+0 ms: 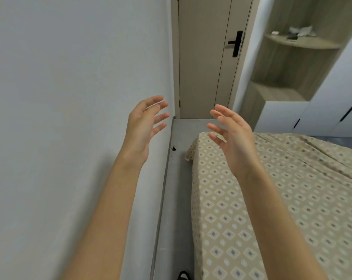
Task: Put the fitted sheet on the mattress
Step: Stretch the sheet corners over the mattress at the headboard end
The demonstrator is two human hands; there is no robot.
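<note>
Left of the mattress (209, 229), a plain pale wall (70, 87) takes up that whole side. A beige fitted sheet (292, 199) with a diamond print covers the mattress top and hangs down its left side, and a small fold juts out at the far left corner. Beyond the mattress stands a closed door (203, 77) with a black handle (236, 43), and right of it a set of corner shelves (292, 67) holds a few small items. A grey strip of floor (177, 188) runs between mattress and wall. 2 bare hands are raised over the mattress's far left corner: the left hand (142, 126) and right hand (233, 138) face each other, fingers spread, grasping nothing. A small black doorstop (173, 148) sits on the floor near that corner.
</note>
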